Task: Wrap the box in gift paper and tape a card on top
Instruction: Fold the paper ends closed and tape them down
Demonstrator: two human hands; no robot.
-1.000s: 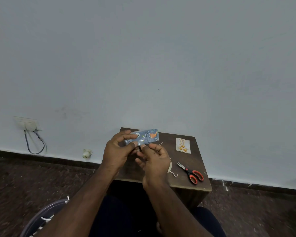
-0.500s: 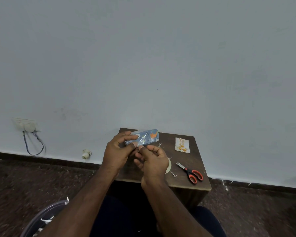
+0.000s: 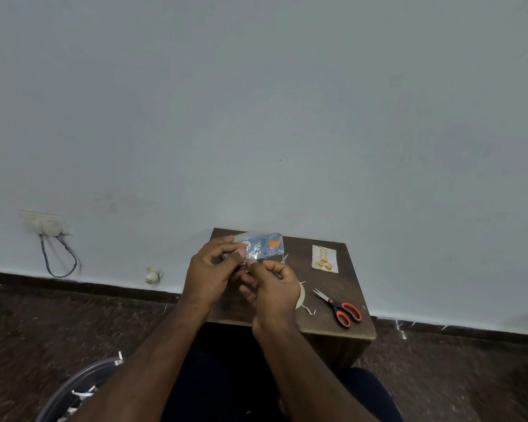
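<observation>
Your box [image 3: 261,245] already wears its blue patterned paper and sits raised over the table [image 3: 326,284], just below mid-frame. Your left hand [image 3: 209,269] is closed round its near end; your right hand [image 3: 272,287] pinches at the same end, though what it pinches I cannot tell, perhaps tape. That end looks unfinished. The card [image 3: 325,259] lies untouched to the right, scissors [image 3: 340,307] below it, so taping it on remains.

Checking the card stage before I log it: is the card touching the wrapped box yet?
Apart. The head view shows bare tabletop between the card and the wrapped box.
</observation>
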